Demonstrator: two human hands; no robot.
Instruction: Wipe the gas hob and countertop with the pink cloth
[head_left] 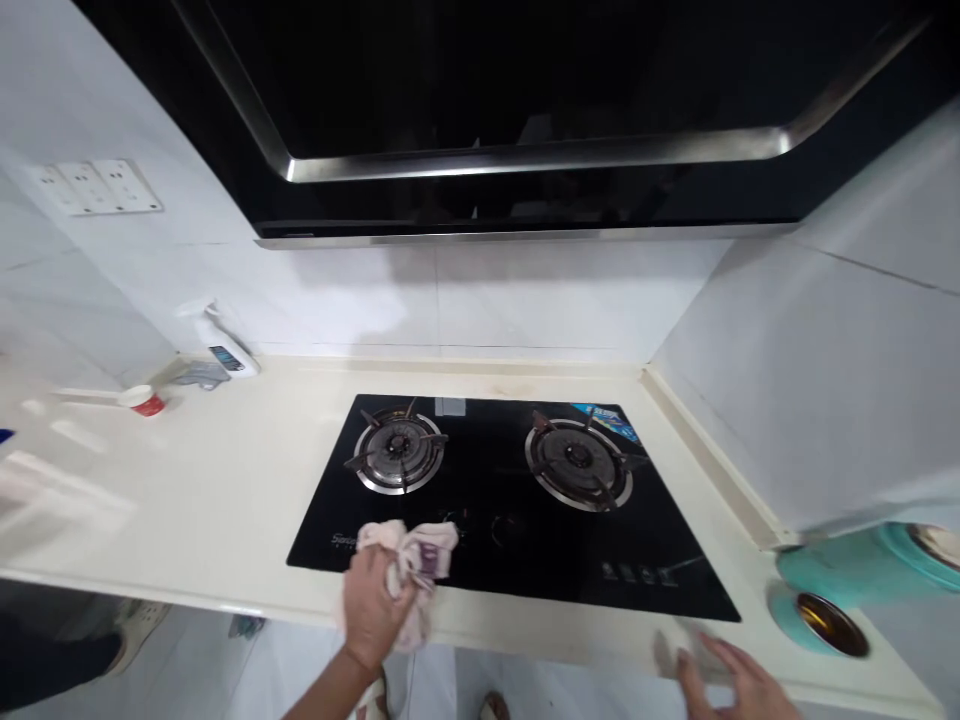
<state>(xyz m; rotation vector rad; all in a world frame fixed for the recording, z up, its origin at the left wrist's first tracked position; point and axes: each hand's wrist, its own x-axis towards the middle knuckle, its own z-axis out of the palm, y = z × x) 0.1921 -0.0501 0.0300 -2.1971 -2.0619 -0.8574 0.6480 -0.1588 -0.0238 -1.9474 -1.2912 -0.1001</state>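
Note:
My left hand (373, 603) is closed around a pale pink cloth (427, 548), bunched up at the front left edge of the black glass gas stove (484, 470). Part of that cloth hangs down over the counter's front edge. Low on the right, my right hand (735, 685) is slightly blurred, fingers apart and holding nothing, close to the counter edge in front of the stove. The left burner (400, 447) and the right burner (577, 458) both carry dark pan supports.
A black range hood (480, 200) overhangs the stove. On the cream counter (225, 480) are a white spray bottle (229, 345), a red-and-white cup (142, 400), a teal canister (847, 575) and a teal-sided container (821, 622). Another person's shoe (142, 630) shows at lower left.

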